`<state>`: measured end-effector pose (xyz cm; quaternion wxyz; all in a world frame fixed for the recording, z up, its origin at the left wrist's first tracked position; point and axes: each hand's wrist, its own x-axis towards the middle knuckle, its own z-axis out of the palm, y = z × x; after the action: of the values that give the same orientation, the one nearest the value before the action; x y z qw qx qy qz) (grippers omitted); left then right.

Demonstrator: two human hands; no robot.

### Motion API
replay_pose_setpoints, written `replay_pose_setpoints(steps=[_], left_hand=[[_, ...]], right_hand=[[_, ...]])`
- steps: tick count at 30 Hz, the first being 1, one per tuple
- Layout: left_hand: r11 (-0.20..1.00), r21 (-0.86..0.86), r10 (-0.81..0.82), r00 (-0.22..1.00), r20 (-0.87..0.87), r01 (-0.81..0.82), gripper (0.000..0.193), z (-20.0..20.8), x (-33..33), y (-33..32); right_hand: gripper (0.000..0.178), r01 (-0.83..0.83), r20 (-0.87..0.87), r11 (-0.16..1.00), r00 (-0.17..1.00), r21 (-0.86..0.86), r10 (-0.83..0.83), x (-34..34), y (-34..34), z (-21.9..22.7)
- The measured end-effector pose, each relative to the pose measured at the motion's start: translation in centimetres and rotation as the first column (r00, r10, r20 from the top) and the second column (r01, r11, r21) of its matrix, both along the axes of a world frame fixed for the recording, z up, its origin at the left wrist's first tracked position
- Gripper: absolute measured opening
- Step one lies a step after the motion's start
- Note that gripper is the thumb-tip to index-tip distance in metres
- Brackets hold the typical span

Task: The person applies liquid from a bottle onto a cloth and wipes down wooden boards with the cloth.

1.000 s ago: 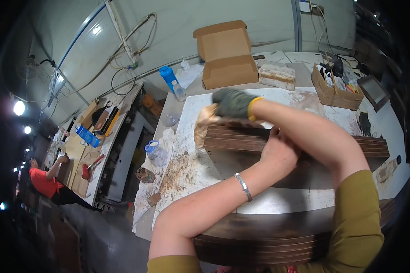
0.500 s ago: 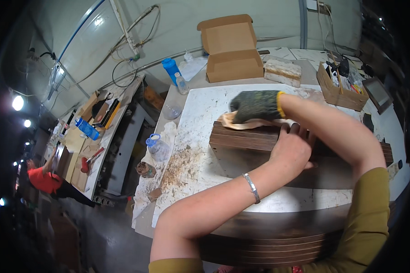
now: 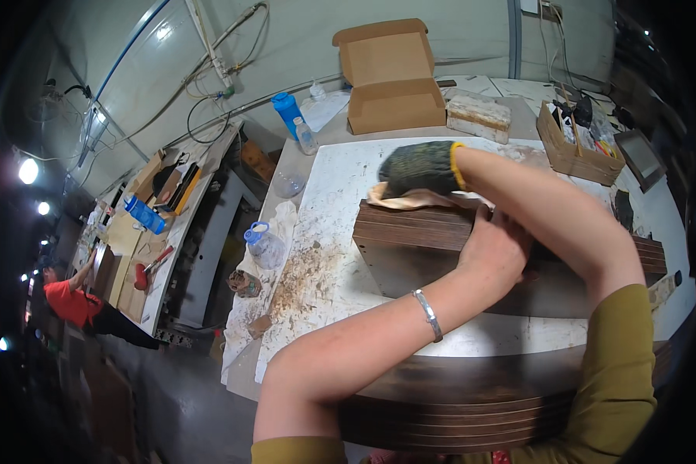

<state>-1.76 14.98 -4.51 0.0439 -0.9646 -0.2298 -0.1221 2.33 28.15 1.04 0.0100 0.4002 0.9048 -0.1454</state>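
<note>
A stack of dark brown wooden boards stands on edge on the white tabletop. My bare left hand, with a silver bracelet at its wrist, is closed over the stack's upper edge near its middle; the fingertips are partly hidden. My right hand wears a dark green knit glove with a yellow cuff. Beneath it a cream cloth is pressed against the top edge, toward the stack's left end. My right forearm crosses beyond my left hand.
More dark boards lie along the near side. Brown dust covers the left of the worktop, beside a clear jug. At the back are a cardboard box, a blue bottle and a block. Another person works far left.
My gloved right hand has slid left along the boards' top edge with the cloth. My left hand stays at about the same spot, and the view has shifted slightly.
</note>
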Motion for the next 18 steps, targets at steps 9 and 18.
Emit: replay_pose_setpoints(steps=[9,18], left_hand=[[0.990,-0.134,0.019,0.989,-0.146,-0.039,0.085,2.3,-0.2,0.4],[0.996,-0.084,-0.017,1.000,-0.017,0.016,0.065,-0.4,0.0,0.6]], right_hand=[[0.040,0.108,-0.051,0.994,0.993,0.035,-0.106,1.7,-1.9,1.1],[0.033,0.133,-0.145,0.959,0.984,0.252,-0.099,-5.5,-0.2,-1.1]])
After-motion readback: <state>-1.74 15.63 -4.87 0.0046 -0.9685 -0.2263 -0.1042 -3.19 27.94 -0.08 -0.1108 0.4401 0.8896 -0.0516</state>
